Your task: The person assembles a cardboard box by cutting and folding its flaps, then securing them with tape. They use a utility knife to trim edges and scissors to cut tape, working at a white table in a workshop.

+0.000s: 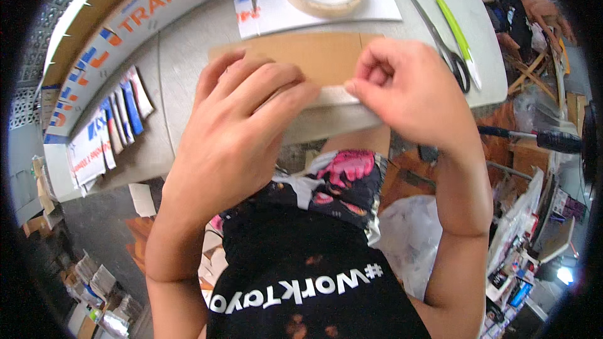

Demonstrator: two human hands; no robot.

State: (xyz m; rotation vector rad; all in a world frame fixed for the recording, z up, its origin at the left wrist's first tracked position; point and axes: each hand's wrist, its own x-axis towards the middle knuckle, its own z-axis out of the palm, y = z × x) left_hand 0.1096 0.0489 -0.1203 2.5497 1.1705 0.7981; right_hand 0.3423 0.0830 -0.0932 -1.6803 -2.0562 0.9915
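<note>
A flat brown cardboard piece (pixel 320 56) lies at the table's near edge, in front of me. Along its near side runs a pale strip (pixel 334 96) that looks like masking tape. My right hand (pixel 411 88) pinches the strip's right part between thumb and curled fingers. Over the left part of the cardboard, my left hand (pixel 235 113) is bent, its fingers pressed together at the strip's left end; its fingertips are partly hidden. Beyond the cardboard, a roll of masking tape (pixel 301 6) rests on a white printed cardboard sheet (pixel 270 22).
On the right lie black-handled scissors (pixel 461 75) and a green cutter knife (pixel 457 28). Several folded printed cardboard pieces (pixel 94 150) stand at the table's left. A long printed cardboard wall (pixel 125 22) with spikes through it curves along the far left. Clutter and plastic bags (pixel 411 232) fill the floor.
</note>
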